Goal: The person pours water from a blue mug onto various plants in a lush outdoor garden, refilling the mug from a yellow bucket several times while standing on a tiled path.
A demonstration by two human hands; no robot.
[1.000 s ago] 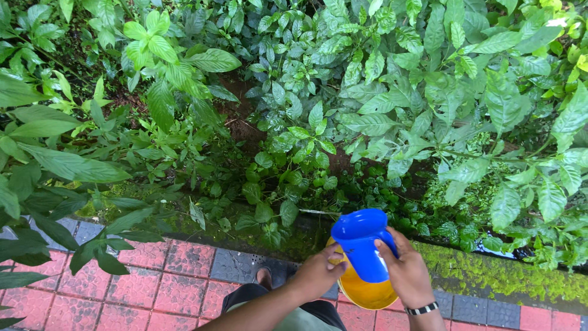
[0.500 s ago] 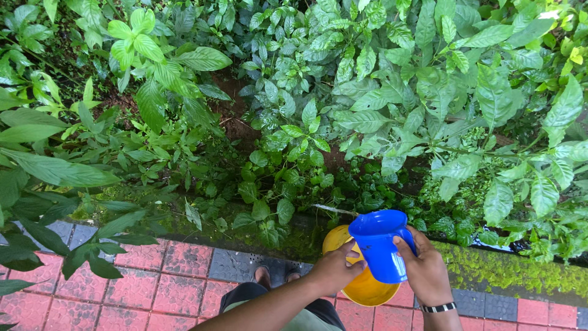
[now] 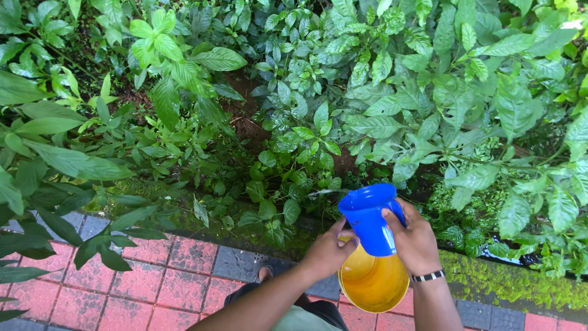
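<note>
A blue plastic jug (image 3: pixel 369 218) is tipped forward over the edge of a garden bed, its open mouth turned toward the foliage and a thin stream of water (image 3: pixel 323 192) leaving its lip to the left. The right hand (image 3: pixel 416 240) grips the jug's far side, fingers wrapped around it at the handle, a dark wristband (image 3: pixel 427 276) showing at the wrist. The left hand (image 3: pixel 327 251) curls its fingers over the rim of a yellow bucket (image 3: pixel 373 283), which hangs just below and behind the jug, its wet inner wall in plain view. Both forearms reach in from the bottom of the frame. Beneath them lies a path of red paving bricks (image 3: pixel 165 288) bordered by grey blocks, and a sandalled foot (image 3: pixel 264 273) shows at the kerb. A mossy strip (image 3: pixel 508 282) runs along the bed's edge to the right. Broad-leaved green plants (image 3: pixel 380 92) fill the upper frame, with bare brown soil (image 3: pixel 245 125) visible between them.
</note>
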